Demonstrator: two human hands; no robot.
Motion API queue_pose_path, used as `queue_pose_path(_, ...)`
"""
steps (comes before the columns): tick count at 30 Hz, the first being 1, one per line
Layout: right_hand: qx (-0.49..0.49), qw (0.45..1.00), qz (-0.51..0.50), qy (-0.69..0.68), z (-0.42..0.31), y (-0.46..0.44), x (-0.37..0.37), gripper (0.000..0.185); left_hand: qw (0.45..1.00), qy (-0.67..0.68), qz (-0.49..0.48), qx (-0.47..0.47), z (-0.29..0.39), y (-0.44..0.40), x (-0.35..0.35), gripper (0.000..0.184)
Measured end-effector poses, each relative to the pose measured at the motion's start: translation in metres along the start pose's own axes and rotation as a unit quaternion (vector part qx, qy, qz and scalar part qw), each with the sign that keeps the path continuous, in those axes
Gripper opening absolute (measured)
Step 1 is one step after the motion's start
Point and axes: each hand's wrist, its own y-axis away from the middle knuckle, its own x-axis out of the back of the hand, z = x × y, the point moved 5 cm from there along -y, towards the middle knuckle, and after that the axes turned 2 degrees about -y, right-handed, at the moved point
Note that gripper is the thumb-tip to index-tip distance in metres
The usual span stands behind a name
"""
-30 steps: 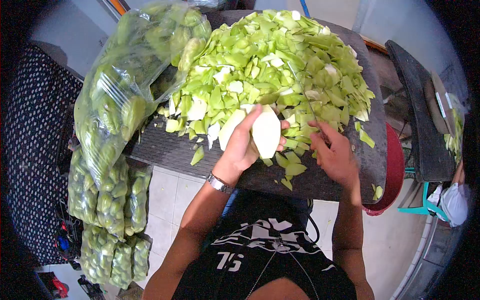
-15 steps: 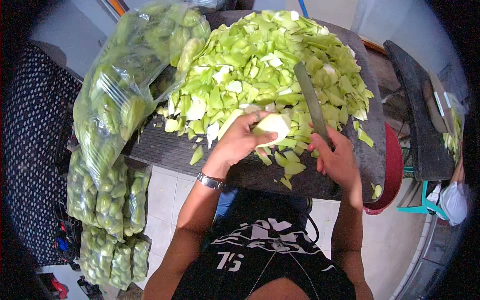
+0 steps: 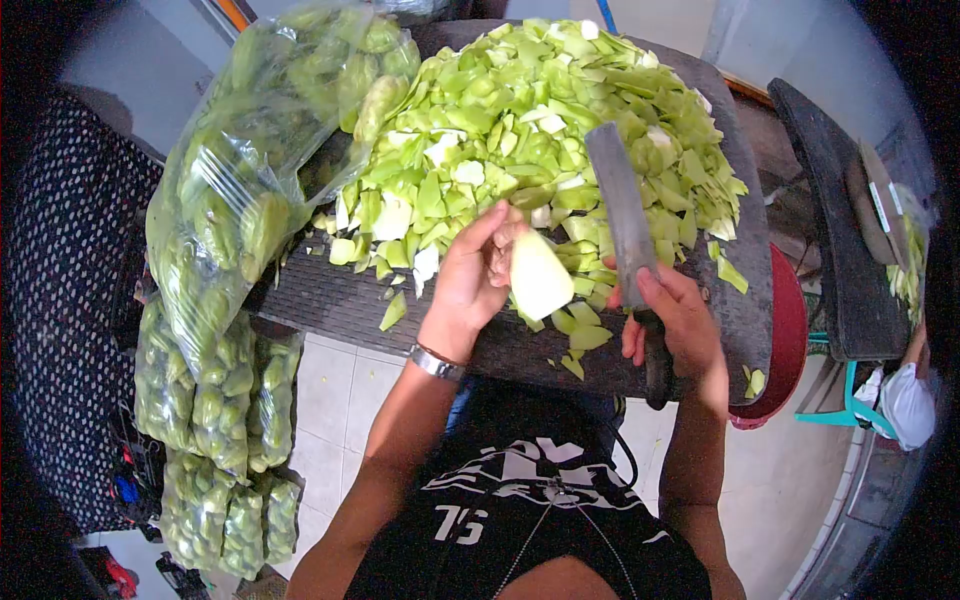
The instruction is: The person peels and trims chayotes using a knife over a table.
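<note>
My left hand (image 3: 473, 272) pinches a peeled, partly cut chayote (image 3: 541, 280) by its upper end, its pale flat face turned up. My right hand (image 3: 682, 312) is closed loosely around the dark handle of a kitchen knife (image 3: 619, 195). Its blade points away from me, apart from the chayote, with the broad side showing. Beyond both hands, a large heap of cut green chayote slices (image 3: 520, 110) covers much of the dark table (image 3: 370, 315). A few slices lie loose near its front edge.
On the left, a big clear bag of whole chayotes (image 3: 235, 190) leans over the table's edge. Smaller filled bags (image 3: 220, 400) are stacked below it. A red tub (image 3: 775, 345) is under the table's right side. Farther right stands another dark table (image 3: 835, 240) with a knife.
My left hand has turned the chayote so that it hangs downward from the fingers. The knife has rotated to show its broad side, and my right hand's grip has loosened.
</note>
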Motion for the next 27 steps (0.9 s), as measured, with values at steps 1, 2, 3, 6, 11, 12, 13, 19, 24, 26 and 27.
queue_pose_path(1,-0.001,1.000,0.008,-0.010,0.002,0.000,-0.002,0.041,1.000,0.014,-0.021,0.011,-0.006,-0.003,0.000,0.022)
queue_pose_path(2,-0.002,1.000,0.017,-0.020,0.005,-0.001,-0.005,0.040,0.984,-0.118,0.131,-0.038,-0.009,0.001,-0.012,0.019)
queue_pose_path(3,-0.003,0.999,0.026,-0.030,0.010,-0.002,-0.007,0.040,0.946,-0.266,0.132,-0.128,-0.010,0.001,-0.021,0.019)
queue_pose_path(6,-0.014,0.997,0.075,0.005,0.028,-0.006,-0.006,0.038,0.789,-0.562,0.151,-0.197,-0.010,0.017,-0.053,0.018)
queue_pose_path(11,-0.009,0.997,0.076,0.020,0.033,-0.003,-0.008,0.037,0.653,-0.684,0.142,-0.293,0.003,0.033,-0.065,0.035)
queue_pose_path(12,-0.015,0.997,0.077,0.019,0.031,-0.001,-0.008,0.036,0.630,-0.711,0.135,-0.282,0.007,0.039,-0.069,0.037)
queue_pose_path(13,-0.014,0.996,0.085,0.020,0.029,0.000,-0.006,0.036,0.606,-0.737,0.128,-0.270,0.011,0.045,-0.074,0.038)
queue_pose_path(19,-0.001,0.995,0.095,0.023,0.030,0.002,-0.001,0.037,0.521,-0.846,-0.006,-0.114,-0.007,0.050,-0.079,0.056)
queue_pose_path(24,0.000,0.995,0.093,0.023,0.029,0.010,0.000,0.037,0.506,-0.858,-0.038,-0.077,-0.019,0.045,-0.085,0.059)
queue_pose_path(26,0.004,0.994,0.106,0.021,0.032,0.011,0.006,0.037,0.503,-0.856,-0.061,-0.100,-0.025,0.046,-0.084,0.056)
queue_pose_path(27,0.005,0.994,0.111,0.020,0.032,0.012,0.008,0.037,0.501,-0.855,-0.072,-0.111,-0.029,0.047,-0.085,0.055)
